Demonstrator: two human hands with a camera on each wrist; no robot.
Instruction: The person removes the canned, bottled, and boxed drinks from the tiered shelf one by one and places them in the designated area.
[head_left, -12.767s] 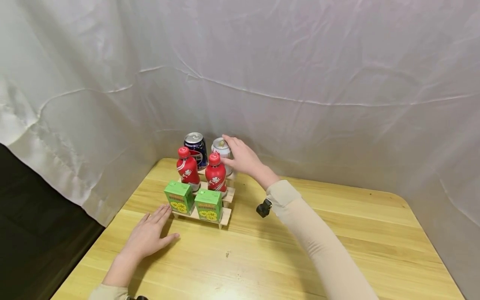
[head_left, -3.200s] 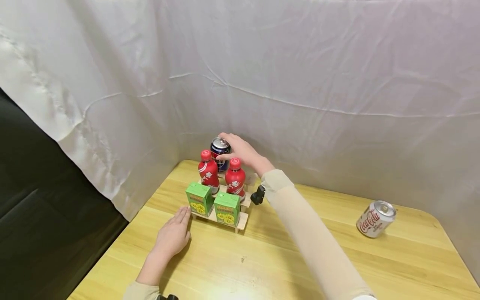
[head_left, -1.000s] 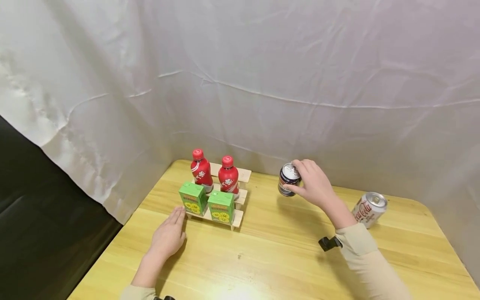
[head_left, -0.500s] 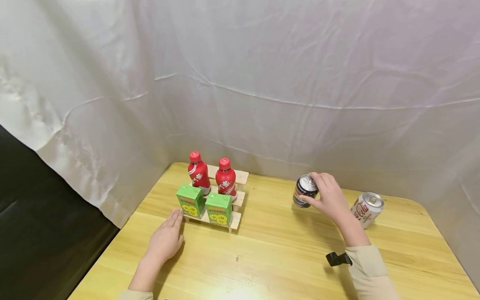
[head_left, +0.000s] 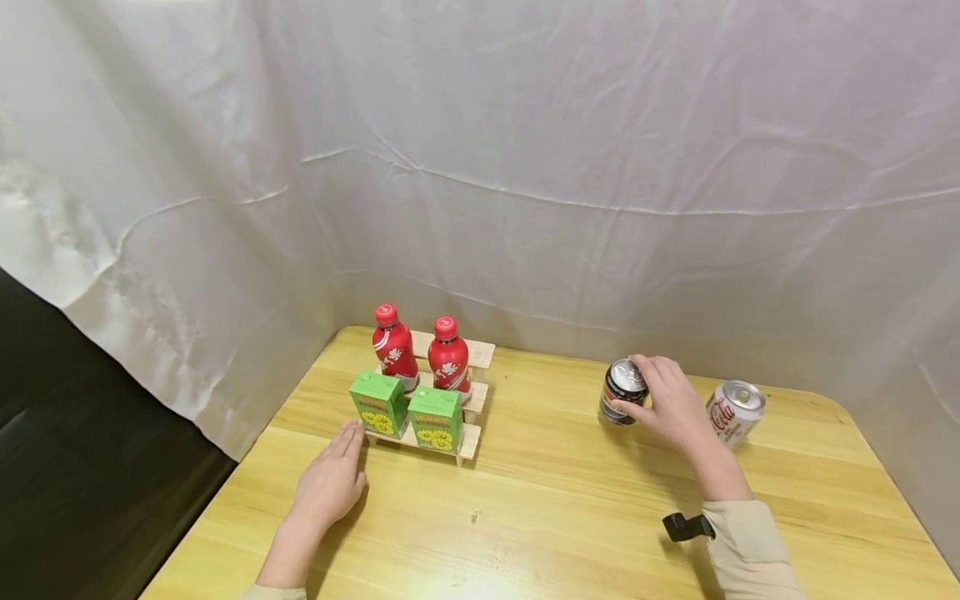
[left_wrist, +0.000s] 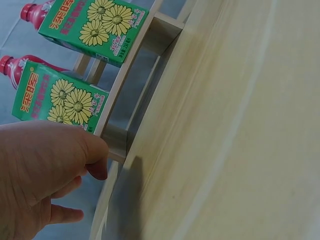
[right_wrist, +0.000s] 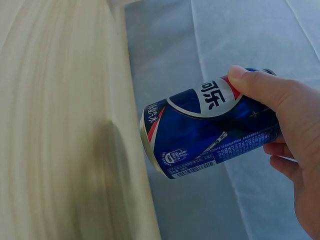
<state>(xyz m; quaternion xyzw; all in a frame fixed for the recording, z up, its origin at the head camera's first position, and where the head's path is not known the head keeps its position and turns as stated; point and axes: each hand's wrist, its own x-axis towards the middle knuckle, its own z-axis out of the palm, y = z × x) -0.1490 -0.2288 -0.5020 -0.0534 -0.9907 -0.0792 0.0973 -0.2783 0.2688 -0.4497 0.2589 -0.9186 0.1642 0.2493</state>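
In my right hand [head_left: 671, 408] is a dark blue soda can [right_wrist: 210, 125], gripped near its top between thumb and fingers. It is upright in the head view, close over the right part of the table. A white Coca-Cola can [head_left: 737, 410] stands just right of it. My left hand [head_left: 327, 482] lies with extended fingers at the front left corner of a stepped wooden rack [head_left: 471, 440]. On the rack's lowest step stand two green drink cartons [head_left: 378, 405] with yellow flowers. Two red bottles [head_left: 450, 358] occupy the middle step; the top step is bare.
A wooden table [head_left: 540, 517] carries everything. Pale fabric curtain [head_left: 570, 167] closes off the back and sides, with black cloth [head_left: 90, 467] at the lower left. A black wrist camera [head_left: 686, 527] sticks out from the right sleeve.
Since the oldest frame, both cans have left the top step; the Coca-Cola can now stands at right. My right hand has carried the blue can rightward and lower. The left hand stays by the rack.
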